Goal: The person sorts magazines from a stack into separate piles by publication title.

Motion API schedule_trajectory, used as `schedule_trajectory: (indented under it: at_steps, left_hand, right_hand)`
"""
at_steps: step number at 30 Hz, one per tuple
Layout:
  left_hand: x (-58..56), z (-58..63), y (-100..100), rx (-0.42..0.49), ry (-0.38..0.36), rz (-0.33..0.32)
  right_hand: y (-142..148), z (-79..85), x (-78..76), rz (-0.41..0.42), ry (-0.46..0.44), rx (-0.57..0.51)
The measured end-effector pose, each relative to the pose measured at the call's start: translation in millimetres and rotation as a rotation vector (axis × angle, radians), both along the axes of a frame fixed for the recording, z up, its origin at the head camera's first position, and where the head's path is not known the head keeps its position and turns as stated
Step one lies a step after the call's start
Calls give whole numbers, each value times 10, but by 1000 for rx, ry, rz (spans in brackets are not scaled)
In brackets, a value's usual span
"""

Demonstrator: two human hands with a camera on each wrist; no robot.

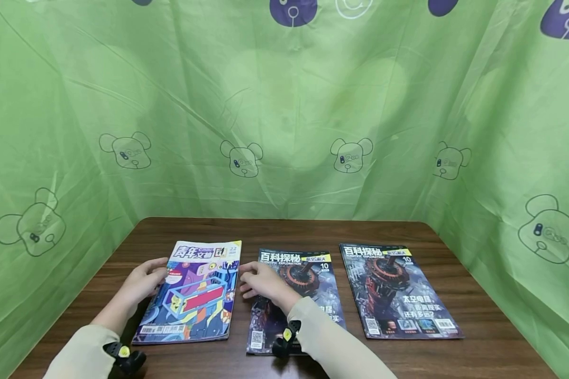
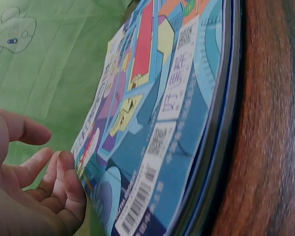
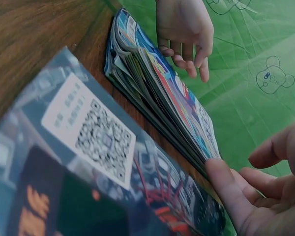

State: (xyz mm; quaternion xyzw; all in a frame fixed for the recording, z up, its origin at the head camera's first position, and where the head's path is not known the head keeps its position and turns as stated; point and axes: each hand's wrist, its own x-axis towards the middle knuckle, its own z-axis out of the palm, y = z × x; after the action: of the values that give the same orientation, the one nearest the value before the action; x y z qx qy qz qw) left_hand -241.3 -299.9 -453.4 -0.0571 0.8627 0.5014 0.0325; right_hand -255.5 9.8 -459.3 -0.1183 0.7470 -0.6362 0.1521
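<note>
Colourful magazine stack [image 1: 189, 295], left side of counter [image 1: 284, 231] | left hand [image 1: 144, 279]: fingers loosely bent, tips at its left edge; right hand [image 1: 264, 281]: fingers relaxed, parted, one touching its right edge | right wrist view: layered page edges, unseen from head | narrow strips of counter separate stack, middle magazine [image 1: 315, 281], right magazine [image 1: 398, 289]

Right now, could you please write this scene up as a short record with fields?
Left hand: fingers at the left edge of the colorful magazine stack
Right hand: fingers by the stack's right edge; partly hides the middle dark magazine in the head view
Right dark magazine: flat, cover up, apart from the others
Table: dark wood grain
Backdrop: green, with bear-face outlines
</note>
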Motion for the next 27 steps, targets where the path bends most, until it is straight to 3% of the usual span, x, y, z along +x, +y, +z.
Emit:
schedule_trajectory:
  at_steps: [27]
  left_hand:
    - [-54, 49, 475, 89, 8, -89]
  right_hand:
    - [258, -8, -57, 17, 12, -9]
